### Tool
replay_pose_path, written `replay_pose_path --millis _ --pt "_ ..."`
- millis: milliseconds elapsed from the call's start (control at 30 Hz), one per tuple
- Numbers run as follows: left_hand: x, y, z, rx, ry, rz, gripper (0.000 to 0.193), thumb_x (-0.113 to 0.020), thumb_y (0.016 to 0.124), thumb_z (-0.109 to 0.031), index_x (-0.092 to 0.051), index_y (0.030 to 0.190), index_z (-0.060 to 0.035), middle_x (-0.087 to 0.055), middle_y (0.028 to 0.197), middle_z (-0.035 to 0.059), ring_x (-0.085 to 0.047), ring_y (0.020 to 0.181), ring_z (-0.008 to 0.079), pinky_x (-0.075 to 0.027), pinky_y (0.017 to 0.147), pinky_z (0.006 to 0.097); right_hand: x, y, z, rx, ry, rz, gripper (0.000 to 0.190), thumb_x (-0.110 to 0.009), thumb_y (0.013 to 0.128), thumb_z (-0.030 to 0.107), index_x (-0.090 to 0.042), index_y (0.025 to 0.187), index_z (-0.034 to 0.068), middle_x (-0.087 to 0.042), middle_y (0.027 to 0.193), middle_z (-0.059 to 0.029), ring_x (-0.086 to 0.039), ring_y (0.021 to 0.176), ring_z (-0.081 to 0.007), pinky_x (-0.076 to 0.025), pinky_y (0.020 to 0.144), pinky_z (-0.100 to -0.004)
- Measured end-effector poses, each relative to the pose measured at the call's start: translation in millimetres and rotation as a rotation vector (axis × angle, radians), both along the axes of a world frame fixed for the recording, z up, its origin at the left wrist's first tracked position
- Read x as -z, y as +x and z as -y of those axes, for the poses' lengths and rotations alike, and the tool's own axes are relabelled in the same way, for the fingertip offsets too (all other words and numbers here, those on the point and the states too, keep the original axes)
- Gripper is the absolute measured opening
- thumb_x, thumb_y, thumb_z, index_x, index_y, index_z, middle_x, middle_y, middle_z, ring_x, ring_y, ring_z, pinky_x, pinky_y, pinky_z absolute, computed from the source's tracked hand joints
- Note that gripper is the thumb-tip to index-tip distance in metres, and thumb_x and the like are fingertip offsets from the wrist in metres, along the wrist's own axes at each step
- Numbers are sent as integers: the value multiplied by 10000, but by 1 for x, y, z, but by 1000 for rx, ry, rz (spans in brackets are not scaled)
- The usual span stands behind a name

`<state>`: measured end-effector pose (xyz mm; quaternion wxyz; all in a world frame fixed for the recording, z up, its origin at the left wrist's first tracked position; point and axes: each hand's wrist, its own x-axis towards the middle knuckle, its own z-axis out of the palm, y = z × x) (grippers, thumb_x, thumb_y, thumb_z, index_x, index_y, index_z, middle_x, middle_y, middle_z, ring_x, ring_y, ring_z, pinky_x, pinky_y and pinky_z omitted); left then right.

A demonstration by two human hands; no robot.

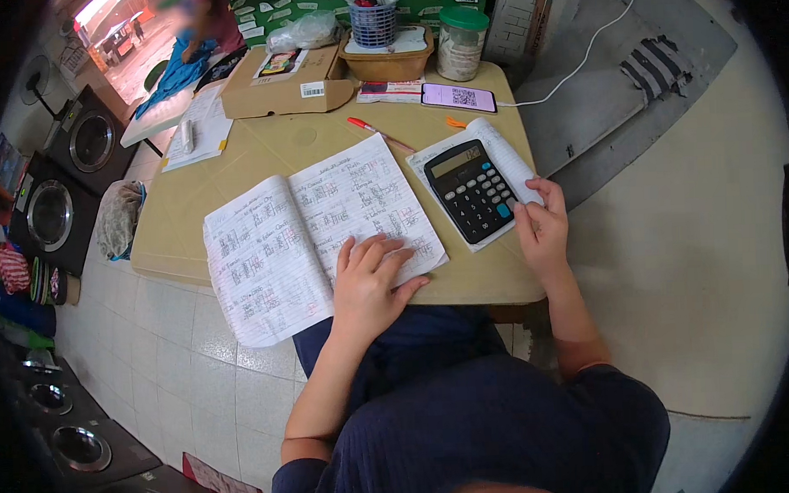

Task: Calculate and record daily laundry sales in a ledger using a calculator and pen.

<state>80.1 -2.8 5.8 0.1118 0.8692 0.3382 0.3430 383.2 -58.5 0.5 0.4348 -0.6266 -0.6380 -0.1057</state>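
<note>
An open lined notebook [271, 251] full of handwriting lies on the yellow table [172, 221], its lower left part over the front edge. My left hand [373, 283] rests on its right page with fingers spread, holding nothing. To the right, a black desk calculator [471, 191] sits on a smaller notepad [495, 148] with rolled-back pages. My right hand [543, 225] is at the right edge of the notepad and calculator, thumb and fingers close together; whether it pinches the paper cannot be told. A red pen [382, 135] lies between notebook and notepad.
At the back stand a cardboard box [278, 87], a brown basket [388, 64] with a blue pen holder [373, 25], and a green-lidded jar [459, 52]. A phone [458, 98] with a white cable lies before them. Washing machines [51, 213] line the left; a person [220, 24] stands beyond.
</note>
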Motion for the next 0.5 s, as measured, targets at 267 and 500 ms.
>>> replay_pose_path --millis 267,500 --pt "6 18 -10 83 32 77 362 -873 745 -283 -751 1018 -78 -713 1069 66 -656 1029 287 -475 941 423 -4 -54 15 -185 -25 -235 142 -683 946 41 -653 856 -65 -575 1286 -237 -610 1116 -328 -501 973 -403" --pt "6 32 -3 7 -10 105 280 -845 789 -254 -752 983 -74 -711 1025 53 -659 991 284 -489 900 400 8 -81 17 -283 10 -290 146 -686 946 53 -667 849 -55 -559 1300 -227 -586 1123 -305 -493 965 -389"
